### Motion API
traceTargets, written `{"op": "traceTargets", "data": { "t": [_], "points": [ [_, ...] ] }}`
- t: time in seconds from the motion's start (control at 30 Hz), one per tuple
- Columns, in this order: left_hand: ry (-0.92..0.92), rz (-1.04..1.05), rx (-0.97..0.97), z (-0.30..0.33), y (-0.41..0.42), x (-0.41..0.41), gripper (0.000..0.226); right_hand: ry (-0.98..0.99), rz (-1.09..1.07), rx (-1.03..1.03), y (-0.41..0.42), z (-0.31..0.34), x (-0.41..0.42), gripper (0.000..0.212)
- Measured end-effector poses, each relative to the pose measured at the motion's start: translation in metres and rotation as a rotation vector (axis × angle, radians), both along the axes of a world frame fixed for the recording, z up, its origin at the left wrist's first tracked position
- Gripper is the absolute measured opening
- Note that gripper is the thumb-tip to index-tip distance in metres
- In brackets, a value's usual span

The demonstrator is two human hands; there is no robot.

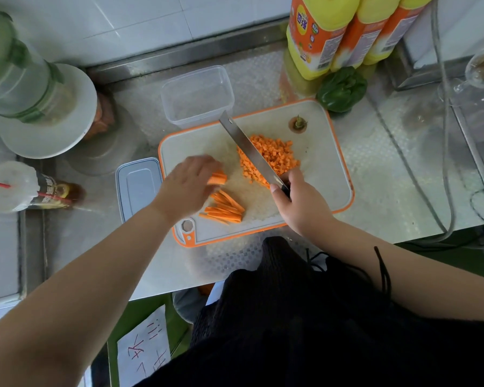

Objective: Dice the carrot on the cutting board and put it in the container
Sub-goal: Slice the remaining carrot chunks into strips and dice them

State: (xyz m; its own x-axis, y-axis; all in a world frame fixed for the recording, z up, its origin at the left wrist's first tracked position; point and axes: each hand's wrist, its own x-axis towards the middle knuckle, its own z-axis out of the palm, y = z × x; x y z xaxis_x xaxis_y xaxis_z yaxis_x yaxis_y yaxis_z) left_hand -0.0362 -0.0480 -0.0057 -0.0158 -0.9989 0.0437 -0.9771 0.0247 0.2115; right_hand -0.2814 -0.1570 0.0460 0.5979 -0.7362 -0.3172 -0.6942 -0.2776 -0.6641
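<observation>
On the board (330,174), the left hand (189,182) pinches a bundle of carrot sticks (218,178) while the right hand (299,202) grips the knife (249,152) beside the diced carrot (274,156), the container (197,94) just behind.

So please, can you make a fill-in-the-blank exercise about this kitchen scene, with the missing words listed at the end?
1. The right hand grips a steel ____ whose blade lies across the pile of small diced carrot cubes.
2. The clear plastic container behind the orange-rimmed white cutting board is ____.
3. The left hand holds a bundle of orange carrot ____.
4. The grey container lid lies ____ of the board.

Missing words: knife; empty; sticks; left
</observation>
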Motion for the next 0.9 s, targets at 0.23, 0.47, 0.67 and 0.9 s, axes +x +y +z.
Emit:
{"op": "traceTargets", "data": {
  "t": [0.23,0.47,0.67,0.9],
  "points": [
    [-0.219,-0.431,0.178,-0.033,0.031,-0.012,0.079,0.018,0.016,-0.022,0.002,-0.002,-0.003,0.026],
    [-0.193,-0.343,-0.014,-0.047,0.031,-0.018,0.055,0.021,0.027,-0.007,0.002,-0.005,-0.006,0.021],
    [-0.218,0.029,-0.024,-0.048,0.038,-0.051,0.053,0.083,0.070,0.046,0.003,-0.009,-0.011,0.022],
    [-0.070,0.561,0.317,-0.029,0.026,-0.108,0.061,0.191,0.118,0.114,-0.004,-0.012,-0.019,0.021]
  ]
}}
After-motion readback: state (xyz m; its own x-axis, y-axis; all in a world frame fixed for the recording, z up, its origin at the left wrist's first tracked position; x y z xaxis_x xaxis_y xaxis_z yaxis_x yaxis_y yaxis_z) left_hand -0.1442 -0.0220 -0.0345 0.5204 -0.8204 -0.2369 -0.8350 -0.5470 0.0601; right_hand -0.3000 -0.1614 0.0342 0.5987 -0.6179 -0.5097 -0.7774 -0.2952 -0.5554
